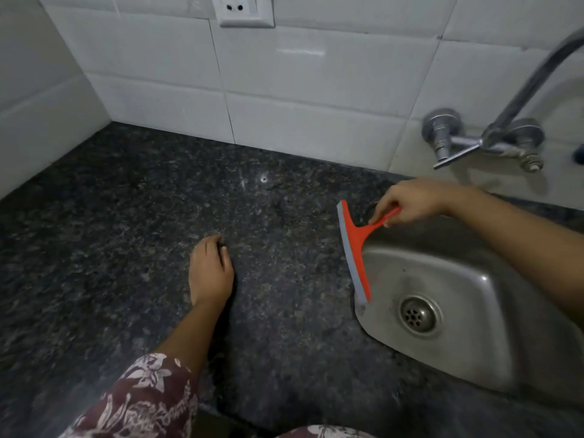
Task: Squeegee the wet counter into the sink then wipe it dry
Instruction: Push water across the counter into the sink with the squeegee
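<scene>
1. The squeegee [355, 248] sits with its grey blade along the left rim of the sink [493, 298], where the counter [126, 248] ends. This position suits tipping water over the edge into the basin.
2. The right hand [407, 203] grips the orange handle from over the basin, which angles the blade toward the counter.
3. The left hand [210, 273] grasps nothing. Its loosely bent fingers rest on the counter, probably as a brace.
4. Judged from the tool in hand, the drying wipe is not yet done.
</scene>
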